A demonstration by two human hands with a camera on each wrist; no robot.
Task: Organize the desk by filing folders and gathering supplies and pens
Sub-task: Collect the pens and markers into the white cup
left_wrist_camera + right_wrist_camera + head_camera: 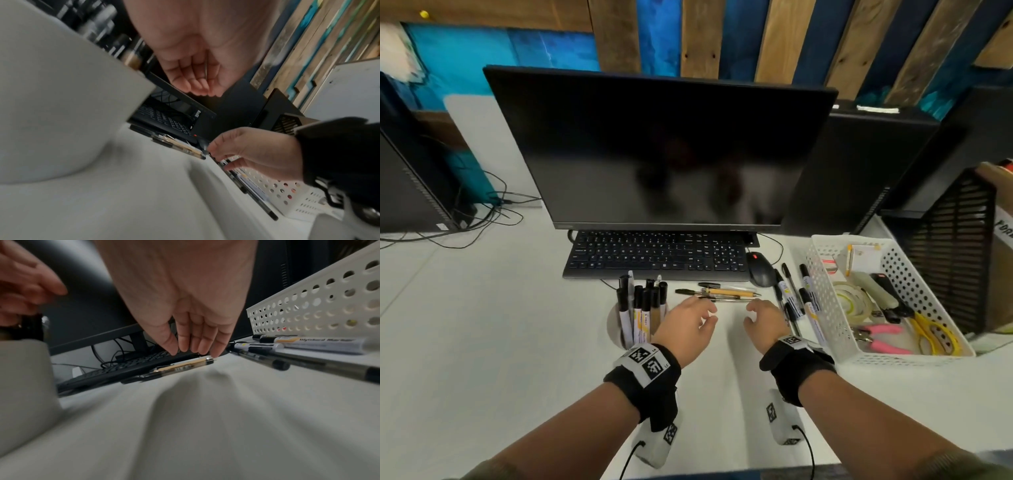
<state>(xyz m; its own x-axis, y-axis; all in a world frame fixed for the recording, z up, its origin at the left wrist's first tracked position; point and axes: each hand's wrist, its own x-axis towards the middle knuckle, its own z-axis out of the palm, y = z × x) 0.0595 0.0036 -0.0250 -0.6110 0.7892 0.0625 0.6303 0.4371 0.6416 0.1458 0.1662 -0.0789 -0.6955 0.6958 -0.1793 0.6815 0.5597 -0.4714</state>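
Several loose pens (722, 293) lie side by side on the white desk (500, 342) in front of the keyboard (657, 255). My right hand (751, 313) hovers at their right end; in the right wrist view its straight fingertips (203, 350) point down just above the tan pen (185, 365). My left hand (709, 317) hangs loosely curled and holds nothing, just right of the white pen cup (616, 323) full of markers. More markers and pens (796, 301) lie between my right hand and the basket.
A white perforated basket (825, 301) at the right holds tape, scissors, pink pliers and notes. A black mesh file holder (955, 253) stands behind it. A mouse (760, 272) sits right of the keyboard, under the dark monitor (654, 150).
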